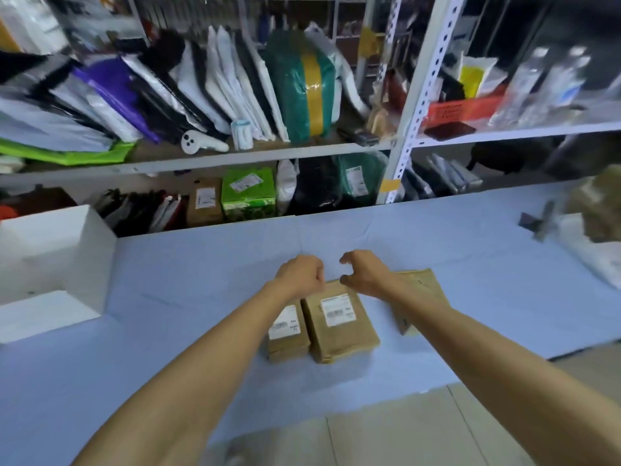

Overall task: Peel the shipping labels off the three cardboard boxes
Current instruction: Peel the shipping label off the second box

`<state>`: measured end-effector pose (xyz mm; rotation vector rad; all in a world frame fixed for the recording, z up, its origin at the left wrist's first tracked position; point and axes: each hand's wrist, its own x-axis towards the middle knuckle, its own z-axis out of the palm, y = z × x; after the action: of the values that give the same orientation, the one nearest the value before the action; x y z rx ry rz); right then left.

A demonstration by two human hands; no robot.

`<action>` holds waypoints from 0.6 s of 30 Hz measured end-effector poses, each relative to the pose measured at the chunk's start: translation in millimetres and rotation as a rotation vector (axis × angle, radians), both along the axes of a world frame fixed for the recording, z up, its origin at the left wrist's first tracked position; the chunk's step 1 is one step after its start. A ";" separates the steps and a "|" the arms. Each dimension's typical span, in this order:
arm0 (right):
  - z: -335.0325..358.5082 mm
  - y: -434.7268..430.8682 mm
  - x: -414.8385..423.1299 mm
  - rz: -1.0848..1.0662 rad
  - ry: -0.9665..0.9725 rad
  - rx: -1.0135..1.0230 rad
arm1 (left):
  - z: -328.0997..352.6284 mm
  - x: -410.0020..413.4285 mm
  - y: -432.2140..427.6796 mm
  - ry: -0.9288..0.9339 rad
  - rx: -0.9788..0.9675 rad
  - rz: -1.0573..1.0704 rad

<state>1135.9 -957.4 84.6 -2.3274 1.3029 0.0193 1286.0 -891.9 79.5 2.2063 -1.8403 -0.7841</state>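
Nearest, the front edge of the blue-covered table (168, 381) is seen, with tiled floor below it. Just beyond, the three cardboard boxes are laid side by side, presumably so that each label can be reached in turn. The left box (289, 344) and middle box (342, 341) are set nearly touching, with the left label (284, 322) and middle label (337, 311) face up and unpeeled. The right box (420, 287) is set slightly apart and turned, partly hidden under the forearm, so no label can be made out on it. Over the boxes' far ends the left hand (300, 275) is curled into a fist with nothing seen in it, while the right hand (364, 272) is held claw-like, thumb and fingers parted, gripping nothing. Bare cloth is left beyond and on both sides for turning boxes. A white box (57, 250) bounds the left, and crowded shelves (268, 153) stand past the far edge.
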 end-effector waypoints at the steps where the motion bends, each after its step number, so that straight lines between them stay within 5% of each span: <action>1: -1.9 -5.0 -11.3 -0.011 0.003 0.005 | -1.8 -9.0 -1.7 -0.005 0.010 -0.012; 18: -36.6 -61.8 -13.0 0.090 0.102 0.079 | -46.5 0.5 -25.1 0.067 0.115 0.126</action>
<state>1123.0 -1019.2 48.0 -2.3425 1.2215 0.2176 1286.5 -917.0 33.0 2.3084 -1.6467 -0.9482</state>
